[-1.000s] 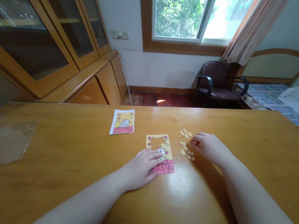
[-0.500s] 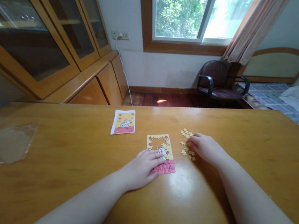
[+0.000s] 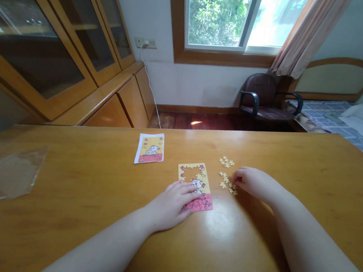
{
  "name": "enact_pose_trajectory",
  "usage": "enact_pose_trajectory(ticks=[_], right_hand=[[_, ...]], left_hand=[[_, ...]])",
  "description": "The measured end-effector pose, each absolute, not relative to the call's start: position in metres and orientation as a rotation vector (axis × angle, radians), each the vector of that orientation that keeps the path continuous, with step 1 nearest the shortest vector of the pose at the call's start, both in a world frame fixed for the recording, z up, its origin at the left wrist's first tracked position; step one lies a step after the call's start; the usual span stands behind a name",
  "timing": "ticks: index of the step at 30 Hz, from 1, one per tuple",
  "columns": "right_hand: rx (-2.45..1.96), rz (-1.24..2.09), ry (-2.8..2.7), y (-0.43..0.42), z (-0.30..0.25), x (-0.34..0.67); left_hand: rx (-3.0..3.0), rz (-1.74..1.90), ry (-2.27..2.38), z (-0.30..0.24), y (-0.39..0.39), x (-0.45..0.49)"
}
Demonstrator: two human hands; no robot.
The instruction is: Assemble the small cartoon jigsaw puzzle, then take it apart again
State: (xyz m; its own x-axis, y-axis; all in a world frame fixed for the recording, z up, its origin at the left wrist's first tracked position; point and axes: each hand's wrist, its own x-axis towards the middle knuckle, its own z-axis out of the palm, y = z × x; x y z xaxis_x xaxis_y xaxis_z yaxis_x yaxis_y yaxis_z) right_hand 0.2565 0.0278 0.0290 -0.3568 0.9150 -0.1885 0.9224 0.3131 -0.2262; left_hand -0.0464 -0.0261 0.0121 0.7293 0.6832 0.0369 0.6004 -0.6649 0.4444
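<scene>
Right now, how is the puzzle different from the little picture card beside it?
The puzzle has holes near its top; the card is whole. The left hand rests on the puzzle; nothing touches the card. Both show a white animal on yellow and red.
</scene>
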Motion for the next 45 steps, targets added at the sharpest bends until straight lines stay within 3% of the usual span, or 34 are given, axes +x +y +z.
enact_pose_trajectory(ticks=[11,21,36,45], right_hand=[[1.653,-0.712,2.508,0.023,0.029,0.255],[1.666,-0.618,2.512,0.019,0.03,0.245],[1.437,-0.782,2.701,0.007,0.041,0.222],[1.439,-0.644,2.745,0.005,0.043,0.214]], left_hand=[[2.533,0.274,0.984,0.011,-0.026,-0.047],[2.532,0.232,1.001,0.015,-0.026,-0.045],[2.53,0.264,0.99,0.01,-0.026,-0.047],[2.532,0.255,0.997,0.01,-0.026,-0.047]])
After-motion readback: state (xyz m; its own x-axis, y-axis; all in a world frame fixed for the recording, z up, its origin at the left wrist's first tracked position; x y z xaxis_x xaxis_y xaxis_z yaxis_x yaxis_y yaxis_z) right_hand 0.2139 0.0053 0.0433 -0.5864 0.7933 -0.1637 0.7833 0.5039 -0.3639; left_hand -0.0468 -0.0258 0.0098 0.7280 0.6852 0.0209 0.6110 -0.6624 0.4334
